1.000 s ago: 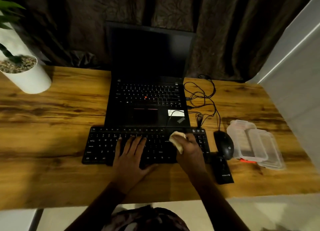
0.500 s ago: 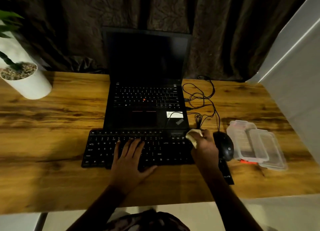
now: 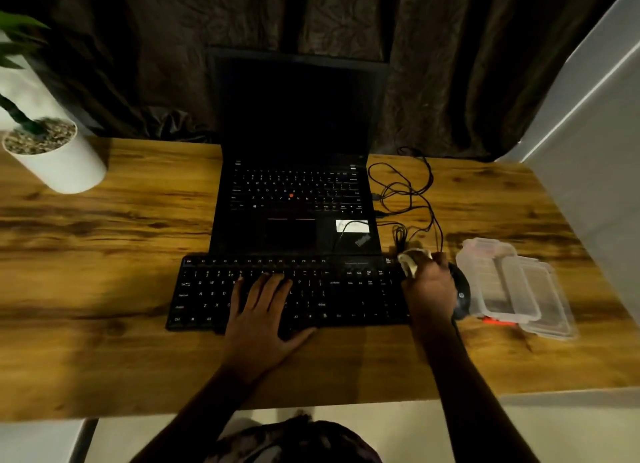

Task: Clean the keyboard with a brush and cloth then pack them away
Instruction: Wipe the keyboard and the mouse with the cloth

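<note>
Mouse [image 3: 460,294] and container [image 3: 512,286] just beside cloth-holding right hand [image 3: 429,289].

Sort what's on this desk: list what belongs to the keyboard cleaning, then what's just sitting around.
Belongs to the job:
- keyboard, held flat by the left hand
- cloth, gripped in the right hand at the keyboard's right end
- clear plastic container, probably for packing away

Just lying about:
- laptop
- mouse
- tangled cables
- potted plant
</note>
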The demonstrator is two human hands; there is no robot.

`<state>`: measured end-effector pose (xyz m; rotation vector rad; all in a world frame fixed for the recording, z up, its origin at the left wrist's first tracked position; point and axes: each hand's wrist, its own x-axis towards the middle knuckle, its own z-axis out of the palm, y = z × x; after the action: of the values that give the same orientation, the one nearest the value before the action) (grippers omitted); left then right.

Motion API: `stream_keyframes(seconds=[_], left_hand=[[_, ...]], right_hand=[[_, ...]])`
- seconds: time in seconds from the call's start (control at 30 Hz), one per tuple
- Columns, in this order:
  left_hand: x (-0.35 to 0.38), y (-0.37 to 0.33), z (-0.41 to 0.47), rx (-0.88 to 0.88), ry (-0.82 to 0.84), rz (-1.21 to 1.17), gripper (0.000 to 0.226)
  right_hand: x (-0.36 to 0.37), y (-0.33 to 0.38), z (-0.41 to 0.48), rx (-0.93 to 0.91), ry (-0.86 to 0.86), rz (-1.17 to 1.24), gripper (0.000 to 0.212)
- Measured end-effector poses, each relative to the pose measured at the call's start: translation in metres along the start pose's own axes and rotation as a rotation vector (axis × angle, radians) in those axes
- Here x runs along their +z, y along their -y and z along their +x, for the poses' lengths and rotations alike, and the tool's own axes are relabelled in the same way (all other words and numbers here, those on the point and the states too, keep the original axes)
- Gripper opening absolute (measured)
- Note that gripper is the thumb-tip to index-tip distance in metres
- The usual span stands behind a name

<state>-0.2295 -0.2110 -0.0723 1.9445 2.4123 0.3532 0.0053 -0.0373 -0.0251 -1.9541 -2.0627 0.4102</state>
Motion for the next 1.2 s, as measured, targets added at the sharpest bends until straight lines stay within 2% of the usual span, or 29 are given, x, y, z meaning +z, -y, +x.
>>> stream_keyframes(seconds=[0.17, 0.37, 0.53, 0.77, 0.9, 1.0, 1.13, 1.2], left_hand=[[0.000, 0.000, -0.001, -0.003, -0.017, -0.019, 0.094], [0.000, 0.000, 0.000, -0.009, -0.015, -0.004, 0.095], [0.000, -0.001, 0.000, -0.010, -0.017, -0.009, 0.095], [-0.001, -0.002, -0.001, -0.018, -0.015, -0.015, 0.096], [0.001, -0.001, 0.000, -0.017, -0.003, -0.004, 0.096], [0.001, -0.001, -0.001, -0.013, -0.010, 0.003, 0.096], [-0.001, -0.002, -0.002, -0.015, -0.022, 0.010, 0.097], [-0.002, -0.002, -0.001, -0.021, -0.019, 0.003, 0.097]], right_hand=[[0.010, 0.013, -0.022, -0.269, 0.026, -0.022, 0.049], [-0.004, 0.006, -0.003, -0.003, 0.033, 0.003, 0.047], [-0.007, 0.001, -0.010, -0.140, 0.085, 0.006, 0.052], [-0.019, -0.001, -0.011, -0.113, 0.198, -0.057, 0.045], [-0.013, 0.013, -0.010, -0.230, 0.137, -0.035, 0.051], [-0.012, 0.013, -0.012, -0.195, 0.149, -0.057, 0.051], [-0.011, -0.003, -0.022, -0.102, 0.212, -0.058, 0.037], [-0.009, -0.006, -0.025, -0.115, 0.216, -0.033, 0.034]])
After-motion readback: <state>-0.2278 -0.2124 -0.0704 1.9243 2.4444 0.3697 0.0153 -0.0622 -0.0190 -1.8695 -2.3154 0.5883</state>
